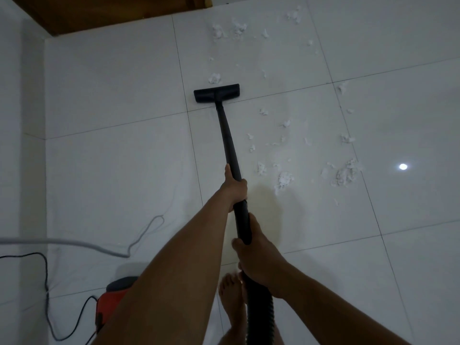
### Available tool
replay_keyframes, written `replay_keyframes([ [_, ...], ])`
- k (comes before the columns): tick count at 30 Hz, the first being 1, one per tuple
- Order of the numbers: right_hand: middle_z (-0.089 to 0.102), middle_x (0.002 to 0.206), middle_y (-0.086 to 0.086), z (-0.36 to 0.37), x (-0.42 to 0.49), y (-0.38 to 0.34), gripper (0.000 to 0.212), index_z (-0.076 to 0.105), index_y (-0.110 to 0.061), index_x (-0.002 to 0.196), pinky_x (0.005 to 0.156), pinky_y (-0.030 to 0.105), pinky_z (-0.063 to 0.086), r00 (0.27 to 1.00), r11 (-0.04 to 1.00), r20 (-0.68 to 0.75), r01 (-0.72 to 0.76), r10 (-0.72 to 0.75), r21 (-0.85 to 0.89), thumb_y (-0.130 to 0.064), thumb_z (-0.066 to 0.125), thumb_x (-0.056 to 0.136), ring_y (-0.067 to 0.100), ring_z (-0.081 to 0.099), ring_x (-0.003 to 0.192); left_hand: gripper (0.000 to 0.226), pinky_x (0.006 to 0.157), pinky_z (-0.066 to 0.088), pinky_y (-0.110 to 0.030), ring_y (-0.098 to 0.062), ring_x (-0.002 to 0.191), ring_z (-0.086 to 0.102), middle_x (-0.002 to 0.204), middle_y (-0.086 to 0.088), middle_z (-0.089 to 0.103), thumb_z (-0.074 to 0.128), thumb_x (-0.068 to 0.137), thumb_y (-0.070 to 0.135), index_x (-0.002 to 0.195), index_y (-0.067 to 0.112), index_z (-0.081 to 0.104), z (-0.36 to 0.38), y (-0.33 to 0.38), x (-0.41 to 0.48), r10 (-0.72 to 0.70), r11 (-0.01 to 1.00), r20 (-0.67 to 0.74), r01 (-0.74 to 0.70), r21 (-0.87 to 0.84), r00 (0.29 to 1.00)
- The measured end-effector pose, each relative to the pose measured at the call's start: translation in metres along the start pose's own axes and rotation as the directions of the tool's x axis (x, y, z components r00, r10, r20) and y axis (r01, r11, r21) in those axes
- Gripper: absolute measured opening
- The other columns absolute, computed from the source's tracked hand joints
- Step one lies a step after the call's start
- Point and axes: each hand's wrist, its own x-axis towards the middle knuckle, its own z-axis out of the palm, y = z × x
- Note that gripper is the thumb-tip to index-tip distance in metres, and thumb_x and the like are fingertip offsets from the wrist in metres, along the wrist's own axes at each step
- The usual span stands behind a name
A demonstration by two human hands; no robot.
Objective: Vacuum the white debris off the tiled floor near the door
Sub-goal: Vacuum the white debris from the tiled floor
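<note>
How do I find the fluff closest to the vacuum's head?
Find the long black wand and follow it to its flat head. The fluff clump sits right at the head's far edge; every other clump lies well away from it.

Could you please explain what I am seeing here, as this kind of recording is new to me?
This is one picture from a camera worn on a person's head, looking forward and down. The left hand grips the black vacuum wand higher up. The right hand grips it lower, near the ribbed hose. The wand ends in a flat nozzle resting on the tiled floor, just short of a clump of white debris. More of it lies scattered to the right. The red vacuum body sits lower left, a wooden door at top.
</note>
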Motion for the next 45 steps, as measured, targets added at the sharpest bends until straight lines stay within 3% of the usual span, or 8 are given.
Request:
replay_keyframes([
  [5,0.062,0.097,0.01,-0.017,0.028,-0.014,0.072,0.008,-0.05,0.157,0.077,0.045,0.063,0.997,0.993,0.063,0.028,-0.035,0.116,-0.024,0.048,0.104,0.021,0.064,0.07,0.081,0.09,0.058,-0.049,-0.022,0.074,0.057,0.129,-0.021,0.058,0.044,0.104,0.022,0.154,0.049,-0.013,-0.008,0.023,0.024,0.004,1.0,-0.02,-0.004,0.004,1.0],
  [12,0.059,0.083,0.003,-0.016,0.051,-0.033,0.071,0.004,-0.047,0.159,0.064,0.035,0.063,0.995,0.989,0.079,0.045,-0.057,0.143,-0.026,0.047,0.107,0.014,0.06,0.06,0.08,0.086,0.06,-0.049,-0.023,0.068,0.056,0.11,-0.023,0.063,0.042,0.104,0.025,0.152,0.052,-0.015,-0.023,0.036,0.053,0.014,0.999,-0.026,-0.013,0.031,1.0],
  [14,0.058,0.084,0.001,-0.015,0.054,-0.042,0.067,0.006,-0.048,0.158,0.06,0.032,0.061,0.995,0.986,0.071,0.064,-0.076,0.155,-0.031,0.047,0.108,0.012,0.059,0.058,0.08,0.088,0.059,-0.051,-0.024,0.07,0.057,0.116,-0.024,0.063,0.043,0.104,0.026,0.152,0.053,-0.015,-0.029,0.039,0.06,0.017,0.999,-0.027,-0.016,0.044,0.999],
  [17,0.056,0.087,-0.007,-0.015,0.064,-0.055,0.064,0.009,-0.048,0.157,0.069,0.034,0.062,0.995,0.987,0.037,0.084,-0.09,0.139,-0.036,0.047,0.107,0.01,0.06,0.061,0.079,0.089,0.058,-0.053,-0.025,0.073,0.058,0.124,-0.025,0.063,0.043,0.104,0.027,0.152,0.053,-0.015,-0.039,0.048,0.071,0.026,0.998,-0.024,-0.024,0.063,0.999],
  [27,0.065,0.103,0.008,-0.007,0.108,-0.128,0.076,-0.009,-0.05,0.16,0.043,0.019,0.048,0.999,0.984,0.027,0.035,-0.041,0.173,-0.03,0.045,0.109,0.012,0.061,0.054,0.08,0.089,0.058,-0.054,-0.025,0.072,0.058,0.126,-0.028,0.061,0.043,0.104,0.028,0.152,0.053,-0.016,-0.091,0.102,0.111,0.046,0.993,-0.002,-0.045,0.107,0.999],
  [31,0.069,0.095,0.008,-0.002,0.121,-0.155,0.072,-0.007,-0.051,0.16,0.046,0.022,0.051,1.0,0.974,-0.014,0.03,-0.028,0.226,-0.042,0.044,0.109,0.012,0.061,0.052,0.079,0.092,0.057,-0.053,-0.025,0.079,0.058,0.129,-0.025,0.06,0.043,0.104,0.029,0.152,0.051,-0.016,-0.108,0.124,0.123,0.047,0.991,0.006,-0.048,0.124,0.999],
  [36,0.068,0.089,0.009,0.003,0.135,-0.179,0.069,-0.003,-0.058,0.157,0.058,0.036,0.063,0.999,0.966,-0.037,0.005,0.005,0.258,-0.039,0.042,0.109,0.018,0.065,0.059,0.078,0.092,0.057,-0.053,-0.025,0.078,0.057,0.133,-0.025,0.059,0.041,0.105,0.028,0.152,0.052,-0.015,-0.127,0.143,0.135,0.048,0.99,0.01,-0.049,0.133,0.999],
  [45,0.063,0.086,0.005,0.016,0.132,-0.179,0.068,-0.003,-0.052,0.159,0.045,0.025,0.05,0.998,0.973,-0.059,0.019,-0.006,0.23,-0.038,0.04,0.109,0.013,0.06,0.052,0.076,0.09,0.058,-0.047,-0.023,0.08,0.058,0.132,-0.022,0.059,0.04,0.105,0.029,0.154,0.049,-0.015,-0.135,0.137,0.124,0.079,0.982,0.013,-0.08,0.171,0.997],
])
